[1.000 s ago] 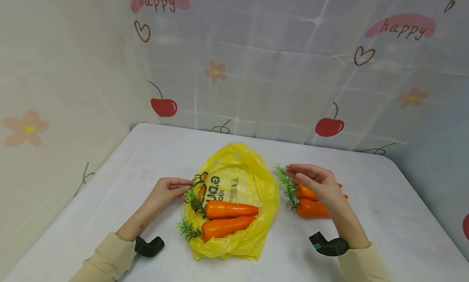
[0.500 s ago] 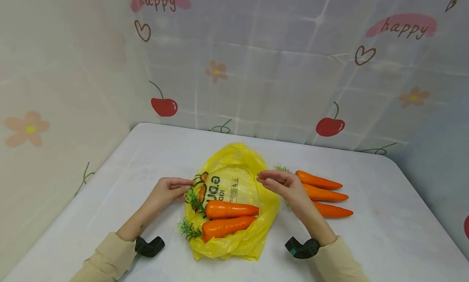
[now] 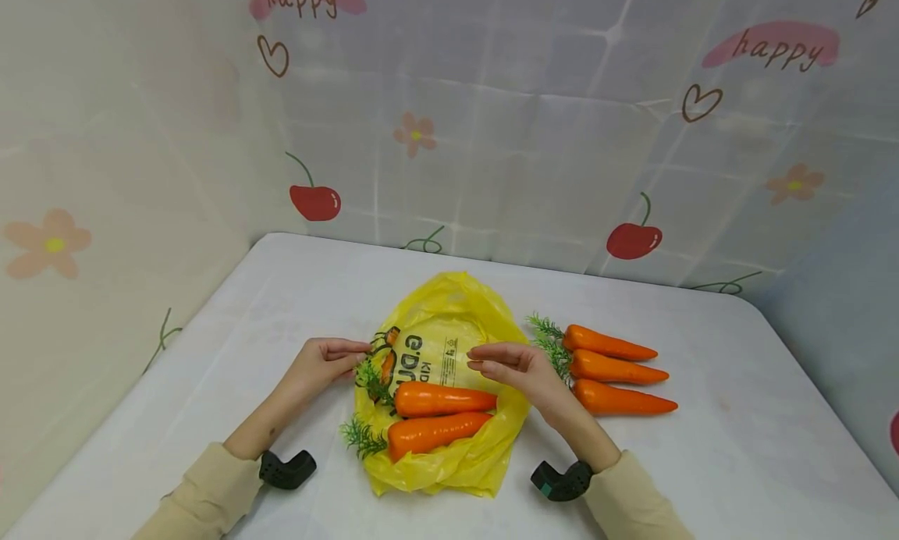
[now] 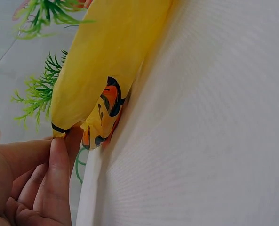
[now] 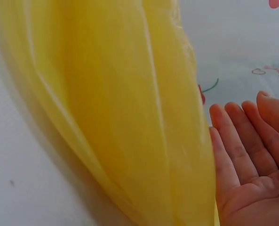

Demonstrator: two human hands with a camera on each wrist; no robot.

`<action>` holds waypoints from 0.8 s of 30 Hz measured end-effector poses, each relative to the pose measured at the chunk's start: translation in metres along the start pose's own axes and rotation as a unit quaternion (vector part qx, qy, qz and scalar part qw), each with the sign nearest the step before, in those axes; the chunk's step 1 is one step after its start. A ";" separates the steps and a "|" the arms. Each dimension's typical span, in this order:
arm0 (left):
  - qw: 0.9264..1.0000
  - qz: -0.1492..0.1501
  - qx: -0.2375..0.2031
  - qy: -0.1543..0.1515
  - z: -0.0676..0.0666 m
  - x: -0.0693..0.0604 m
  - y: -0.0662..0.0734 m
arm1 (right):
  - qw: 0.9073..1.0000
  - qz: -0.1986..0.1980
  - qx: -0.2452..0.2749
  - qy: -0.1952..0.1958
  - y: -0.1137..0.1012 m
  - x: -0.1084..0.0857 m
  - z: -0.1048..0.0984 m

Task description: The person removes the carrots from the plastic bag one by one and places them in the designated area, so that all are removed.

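Note:
A yellow plastic bag [image 3: 449, 306] lies open in the middle of the table, with black print on it. Two orange carrots [image 3: 445, 399] with green tops lie in its mouth, their leaves [image 3: 363, 438] sticking out over the left rim. My left hand [image 3: 327, 364] pinches the bag's left edge between thumb and fingers; the left wrist view shows the pinched yellow film [image 4: 59, 133]. Over the bag's right side hovers my right hand [image 3: 518, 372], fingers extended and holding nothing. In the right wrist view its palm [image 5: 252, 188] faces up beside the yellow film [image 5: 120, 117].
To the right of the bag, three more carrots [image 3: 618, 367] lie side by side, leaves to the left and tips to the right. A white cloth covers the table [image 3: 730, 446]. Behind it hangs a printed curtain [image 3: 520, 173].
My right hand has moved left from above the three carrots to over the bag's right side, uncovering them. The left hand stays at the bag's edge.

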State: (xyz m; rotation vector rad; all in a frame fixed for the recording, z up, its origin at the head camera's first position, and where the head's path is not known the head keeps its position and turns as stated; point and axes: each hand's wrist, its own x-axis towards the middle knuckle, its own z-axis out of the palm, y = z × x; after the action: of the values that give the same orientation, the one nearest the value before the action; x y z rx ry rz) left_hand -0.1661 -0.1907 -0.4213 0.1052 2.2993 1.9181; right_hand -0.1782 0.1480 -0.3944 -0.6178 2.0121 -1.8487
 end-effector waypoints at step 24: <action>1.000 -0.002 -0.005 -0.009 -0.001 0.000 0.001 | 0.992 0.039 -0.055 -0.108 0.025 0.002 -0.004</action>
State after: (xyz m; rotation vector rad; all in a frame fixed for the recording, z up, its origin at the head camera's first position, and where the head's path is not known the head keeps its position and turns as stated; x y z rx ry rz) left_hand -0.1658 -0.1912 -0.4200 0.1160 2.2752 1.9183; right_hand -0.1845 0.1515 -0.4185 -0.7260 1.9749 -1.5613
